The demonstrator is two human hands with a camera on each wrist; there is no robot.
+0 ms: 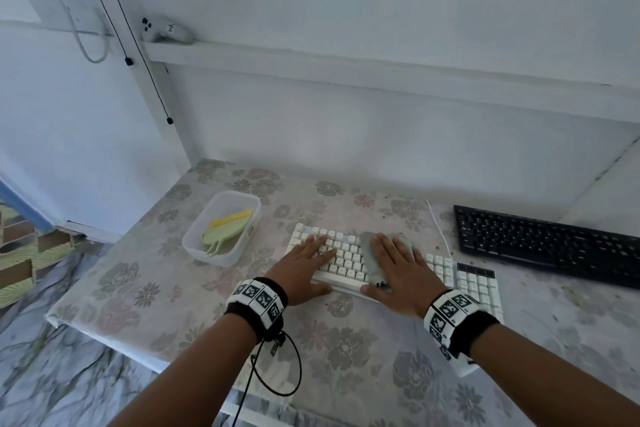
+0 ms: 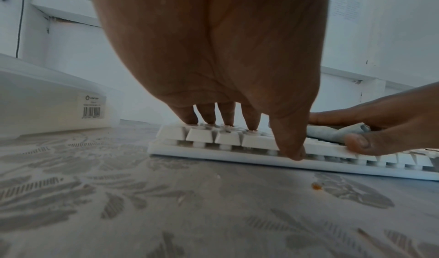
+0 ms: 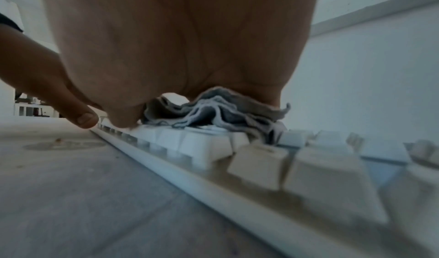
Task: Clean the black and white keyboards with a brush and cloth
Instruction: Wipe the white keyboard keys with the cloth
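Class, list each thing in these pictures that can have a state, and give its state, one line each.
White keyboard: flat on the table, under both hands.
Cloth: crumpled, pressed onto the keys.
Right hand: flat on the cloth.
Left hand: fingers straight, resting on the keys.
Brush: lying in the tub, untouched.
Black keyboard: flat, untouched.

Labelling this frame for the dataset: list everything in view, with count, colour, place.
white mechanical keyboard: 1, white, centre of table
black flat keyboard: 1, black, far right, apart from the white one
grey folded cloth: 1, grey, on white keys under right hand
clear plastic tub: 1, translucent, left of white keyboard
green-and-yellow plastic brush: 1, inside tub
floral table cover: 1, grey-pink
white game controller: 1, on the ledge
left hand: flat on keys
right hand: flat, pressing cloth
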